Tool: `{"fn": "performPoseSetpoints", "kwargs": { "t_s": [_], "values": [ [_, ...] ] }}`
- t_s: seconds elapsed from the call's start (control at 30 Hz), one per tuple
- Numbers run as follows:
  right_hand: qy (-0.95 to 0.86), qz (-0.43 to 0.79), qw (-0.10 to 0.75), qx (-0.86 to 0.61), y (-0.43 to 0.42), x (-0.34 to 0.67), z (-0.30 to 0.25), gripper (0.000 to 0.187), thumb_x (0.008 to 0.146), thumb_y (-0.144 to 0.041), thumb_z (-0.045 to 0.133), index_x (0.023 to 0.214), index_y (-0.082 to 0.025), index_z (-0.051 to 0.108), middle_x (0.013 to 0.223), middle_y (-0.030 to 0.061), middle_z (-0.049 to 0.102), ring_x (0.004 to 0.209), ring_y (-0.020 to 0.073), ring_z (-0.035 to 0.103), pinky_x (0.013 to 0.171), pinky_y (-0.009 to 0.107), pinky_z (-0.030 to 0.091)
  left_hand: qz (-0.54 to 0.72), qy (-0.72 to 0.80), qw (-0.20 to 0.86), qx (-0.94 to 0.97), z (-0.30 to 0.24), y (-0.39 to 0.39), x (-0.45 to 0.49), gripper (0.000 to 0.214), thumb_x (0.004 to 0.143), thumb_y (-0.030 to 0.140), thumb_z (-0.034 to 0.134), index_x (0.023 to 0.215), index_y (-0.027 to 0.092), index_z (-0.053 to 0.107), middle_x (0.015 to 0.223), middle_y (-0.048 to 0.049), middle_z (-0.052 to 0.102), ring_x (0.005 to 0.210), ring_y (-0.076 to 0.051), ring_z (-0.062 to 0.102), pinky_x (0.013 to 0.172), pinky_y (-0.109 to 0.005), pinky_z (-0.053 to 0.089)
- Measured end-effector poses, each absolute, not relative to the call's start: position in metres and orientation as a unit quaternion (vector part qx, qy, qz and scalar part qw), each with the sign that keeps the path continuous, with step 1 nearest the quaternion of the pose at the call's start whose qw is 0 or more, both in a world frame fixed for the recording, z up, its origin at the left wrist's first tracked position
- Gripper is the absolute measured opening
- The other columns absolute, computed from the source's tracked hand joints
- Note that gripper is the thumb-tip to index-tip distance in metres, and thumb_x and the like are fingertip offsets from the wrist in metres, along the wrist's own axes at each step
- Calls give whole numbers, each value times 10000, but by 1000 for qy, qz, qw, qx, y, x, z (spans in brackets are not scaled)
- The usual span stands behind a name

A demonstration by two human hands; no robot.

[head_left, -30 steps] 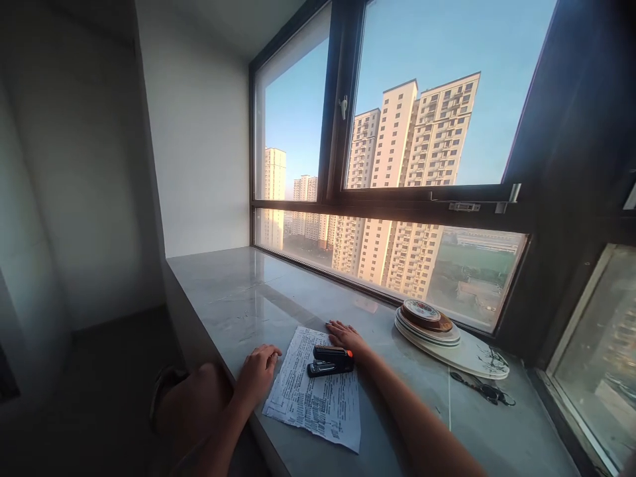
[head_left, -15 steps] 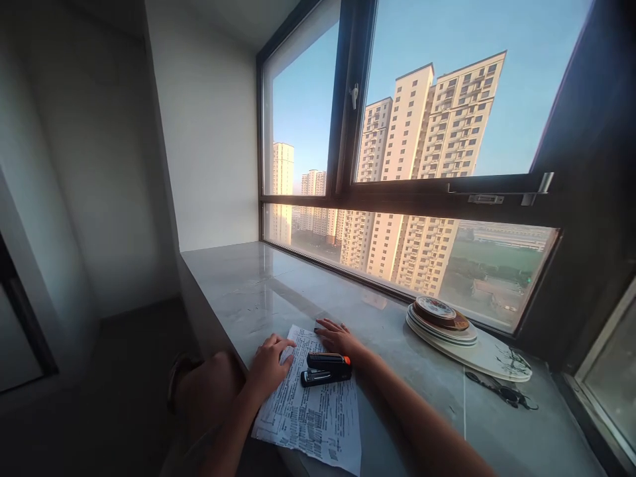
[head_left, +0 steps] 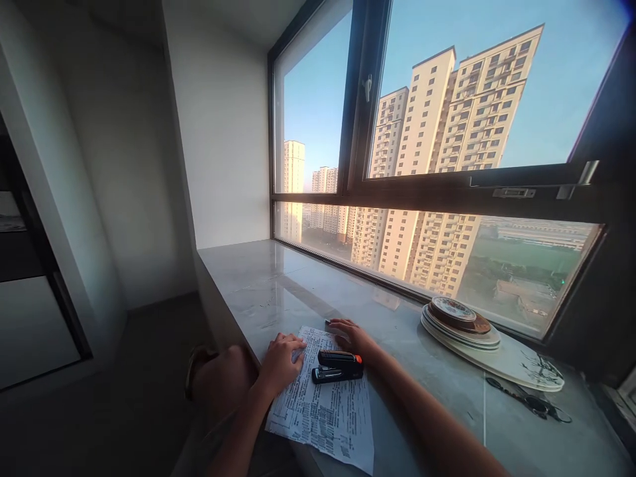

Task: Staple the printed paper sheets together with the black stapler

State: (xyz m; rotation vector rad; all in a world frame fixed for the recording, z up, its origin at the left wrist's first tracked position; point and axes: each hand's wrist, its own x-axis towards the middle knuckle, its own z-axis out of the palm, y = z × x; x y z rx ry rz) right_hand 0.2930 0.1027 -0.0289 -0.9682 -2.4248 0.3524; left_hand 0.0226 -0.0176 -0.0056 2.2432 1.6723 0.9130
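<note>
A printed sheet of paper [head_left: 318, 414] lies on the grey stone sill, its lower corner over the front edge. On it rests a black stapler [head_left: 338, 368] with an orange-red end at the right. My left hand [head_left: 283, 361] lies on the paper's left edge, fingers loosely bent and apart, holding nothing that I can see. Beyond the stapler, my right hand [head_left: 355, 336] is stretched flat over the paper's upper right edge. A tiny dark spot shows by its fingertips, too small to name. Neither hand grips the stapler.
At the right of the sill [head_left: 248, 278] stands a stack of plates [head_left: 462, 324] on an oval white board [head_left: 534, 371]. Dark-framed sunglasses [head_left: 534, 401] lie in front of it. A window [head_left: 427, 192] runs along the back. My bent leg [head_left: 226, 381] is at the left, below the sill edge.
The view has turned a little to the left, so everything sits farther right in the picture. Hands, paper and stapler keep about the same places relative to each other.
</note>
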Motion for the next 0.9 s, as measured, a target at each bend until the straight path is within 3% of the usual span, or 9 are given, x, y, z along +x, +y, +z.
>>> {"fn": "performPoseSetpoints", "kwargs": {
  "t_s": [0.07,0.2,0.4,0.53,0.6,0.7,0.8,0.9],
  "values": [
    [-890,136,227,-371,103,293,-29,444,971,-360,547,1380,-222,649,1501,127,574,1397,320,521,1181,526,390,308,563,99,760,-3,-19,23,322,892,246,603,1163,262,775,1207,-59,725,1194,-273,565,1062,-429,397],
    [-898,150,196,-363,99,293,-26,477,1008,-428,484,1454,-288,582,1577,69,496,1484,319,414,1225,552,307,291,558,100,771,0,-21,23,321,886,298,624,1165,289,782,1159,-71,709,1165,-283,570,1032,-426,411],
    [-898,122,221,-359,98,292,-23,426,999,-369,478,1382,-286,644,1466,68,614,1358,295,543,1135,498,429,279,546,101,783,2,-22,23,306,882,335,658,1161,329,784,1125,-56,688,1115,-278,564,1000,-435,414],
    [-908,132,179,-357,97,290,-21,446,996,-391,492,1429,-382,598,1524,6,562,1425,334,474,1164,562,356,270,535,113,793,4,-23,24,310,884,316,674,1172,356,781,1109,-53,682,1098,-269,557,985,-426,415],
    [-907,146,186,-348,94,291,-19,446,1007,-414,483,1438,-378,592,1522,10,564,1430,327,469,1176,551,335,269,533,117,794,3,-24,23,305,895,314,668,1175,363,779,1109,-53,678,1098,-266,559,985,-423,415],
    [-903,172,224,-324,91,295,-15,468,985,-478,545,1416,-314,622,1488,57,596,1396,314,505,1171,509,351,276,531,114,793,1,-18,23,281,934,313,622,1156,364,786,1076,-52,678,1091,-260,576,992,-422,423],
    [-907,169,227,-311,91,298,-15,457,946,-534,615,1344,-319,683,1453,69,624,1369,323,527,1159,507,361,305,514,119,793,2,2,27,331,988,267,517,1189,310,776,1084,-69,687,1073,-237,615,996,-394,458],
    [-913,153,228,-301,94,299,-18,405,946,-552,617,1265,-334,737,1414,70,652,1326,318,561,1132,499,385,345,475,128,799,2,36,36,425,985,145,422,1216,243,764,1268,-97,685,1169,-220,633,1031,-371,487]
  ]
}}
